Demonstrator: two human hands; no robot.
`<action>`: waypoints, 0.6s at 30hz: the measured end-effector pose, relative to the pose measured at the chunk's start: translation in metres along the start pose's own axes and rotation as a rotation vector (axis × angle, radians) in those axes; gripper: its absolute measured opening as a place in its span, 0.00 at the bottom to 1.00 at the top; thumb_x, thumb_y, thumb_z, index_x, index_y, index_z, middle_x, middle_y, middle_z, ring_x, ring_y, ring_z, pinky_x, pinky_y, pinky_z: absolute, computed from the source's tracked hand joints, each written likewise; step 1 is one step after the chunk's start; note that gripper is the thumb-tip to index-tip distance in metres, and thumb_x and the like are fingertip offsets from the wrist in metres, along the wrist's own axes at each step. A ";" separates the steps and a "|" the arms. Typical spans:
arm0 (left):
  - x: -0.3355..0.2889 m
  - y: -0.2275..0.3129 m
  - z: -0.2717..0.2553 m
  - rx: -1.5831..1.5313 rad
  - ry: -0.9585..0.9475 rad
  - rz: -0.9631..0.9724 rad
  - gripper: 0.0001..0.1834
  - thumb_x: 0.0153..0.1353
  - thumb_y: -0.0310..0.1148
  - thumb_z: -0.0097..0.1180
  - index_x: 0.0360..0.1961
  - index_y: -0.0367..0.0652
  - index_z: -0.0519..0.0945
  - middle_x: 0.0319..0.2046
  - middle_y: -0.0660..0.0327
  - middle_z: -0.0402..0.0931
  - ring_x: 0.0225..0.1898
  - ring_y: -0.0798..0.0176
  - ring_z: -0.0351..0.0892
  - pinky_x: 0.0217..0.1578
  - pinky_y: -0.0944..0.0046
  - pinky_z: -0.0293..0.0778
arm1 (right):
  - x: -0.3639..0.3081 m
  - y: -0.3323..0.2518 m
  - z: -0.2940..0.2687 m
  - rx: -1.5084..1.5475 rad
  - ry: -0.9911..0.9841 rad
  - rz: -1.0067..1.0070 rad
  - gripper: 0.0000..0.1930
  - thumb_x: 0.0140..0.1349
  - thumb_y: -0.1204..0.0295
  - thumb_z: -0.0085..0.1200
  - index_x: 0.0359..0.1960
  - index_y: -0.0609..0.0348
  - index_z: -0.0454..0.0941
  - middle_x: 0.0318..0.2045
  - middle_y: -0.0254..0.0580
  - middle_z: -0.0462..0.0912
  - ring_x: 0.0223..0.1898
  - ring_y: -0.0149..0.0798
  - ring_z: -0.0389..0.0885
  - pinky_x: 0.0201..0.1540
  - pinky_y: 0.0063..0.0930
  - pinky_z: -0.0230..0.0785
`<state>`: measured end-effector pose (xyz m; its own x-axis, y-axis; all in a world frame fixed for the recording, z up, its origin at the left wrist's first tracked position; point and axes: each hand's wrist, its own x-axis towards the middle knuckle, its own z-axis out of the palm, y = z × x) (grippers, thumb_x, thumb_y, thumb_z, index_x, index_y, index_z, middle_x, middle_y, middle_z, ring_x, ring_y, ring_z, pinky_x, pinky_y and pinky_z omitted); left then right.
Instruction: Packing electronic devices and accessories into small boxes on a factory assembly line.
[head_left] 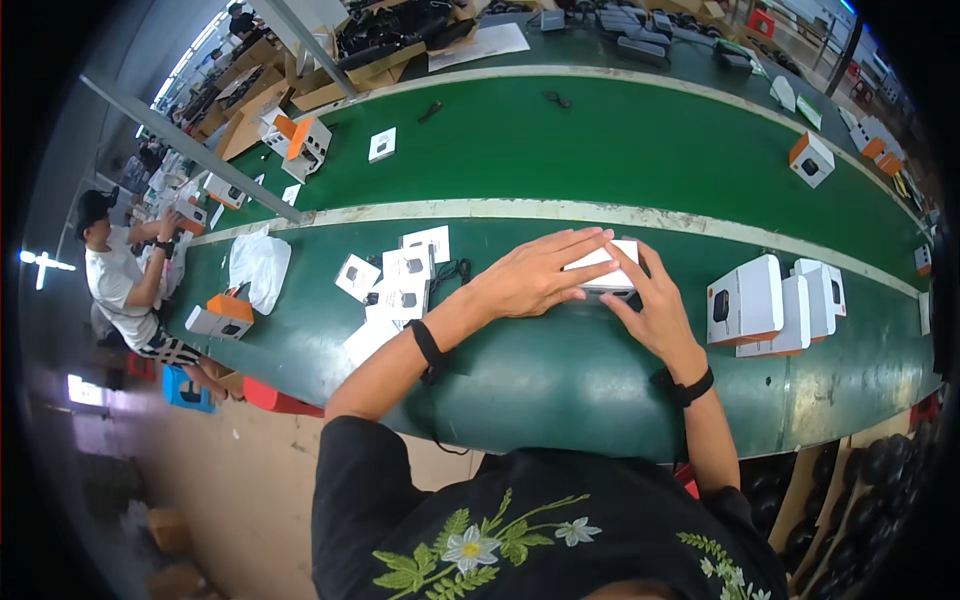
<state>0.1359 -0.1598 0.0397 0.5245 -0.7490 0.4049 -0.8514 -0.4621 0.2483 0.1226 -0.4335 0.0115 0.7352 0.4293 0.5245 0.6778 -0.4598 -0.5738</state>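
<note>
A small white box (603, 256) stands on the near green table, its top and sides partly covered by my hands. My left hand (545, 272) grips it from the left, with long fingers laid across the top and the thumb at its near side. From the right, my right hand (660, 305) holds the same box, fingers reaching up along its side and thumb at the near face. To the left are several white printed cards (405, 275) and a coiled black cable (455, 272). Several white and orange boxes (748, 300) stand to the right of my right hand.
A white plastic bag (262, 270) and an open orange-and-white box (225, 316) lie at the left. Beyond a pale rail (540, 209) runs a green belt (480, 150) carrying boxes and small black cables. A person in a white shirt (115, 270) works at far left.
</note>
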 end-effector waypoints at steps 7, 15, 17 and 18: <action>0.009 -0.125 -0.025 -0.069 0.195 -0.270 0.39 0.78 0.52 0.58 0.84 0.49 0.66 0.84 0.37 0.57 0.82 0.29 0.58 0.81 0.38 0.57 | 0.087 0.071 0.006 -0.096 0.295 0.202 0.36 0.64 0.64 0.76 0.75 0.44 0.81 0.51 0.52 0.78 0.48 0.53 0.82 0.53 0.42 0.78; -0.026 -0.351 -0.040 0.426 0.202 -1.068 0.43 0.73 0.52 0.66 0.84 0.54 0.64 0.84 0.41 0.55 0.82 0.34 0.58 0.76 0.27 0.63 | 0.186 0.276 -0.058 -0.809 0.705 0.932 0.37 0.73 0.55 0.69 0.82 0.34 0.68 0.59 0.59 0.76 0.55 0.62 0.82 0.53 0.58 0.81; -0.033 -0.378 -0.036 0.395 0.087 -1.138 0.41 0.75 0.53 0.63 0.84 0.54 0.66 0.84 0.43 0.56 0.82 0.32 0.59 0.76 0.27 0.65 | 0.191 0.286 -0.049 -0.840 0.638 0.960 0.41 0.73 0.54 0.68 0.84 0.37 0.62 0.65 0.66 0.73 0.63 0.69 0.80 0.57 0.60 0.79; -0.053 -0.388 -0.037 0.370 0.000 -1.194 0.40 0.75 0.54 0.63 0.83 0.54 0.68 0.84 0.45 0.58 0.82 0.32 0.60 0.76 0.28 0.65 | 0.210 0.273 -0.028 -0.835 0.627 0.945 0.41 0.73 0.54 0.68 0.84 0.37 0.62 0.65 0.66 0.73 0.63 0.69 0.80 0.57 0.60 0.79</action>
<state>0.4379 0.0766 -0.0456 0.9683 0.2302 0.0971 0.2078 -0.9579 0.1981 0.4624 -0.4909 -0.0176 0.6386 -0.6072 0.4727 -0.4254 -0.7905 -0.4407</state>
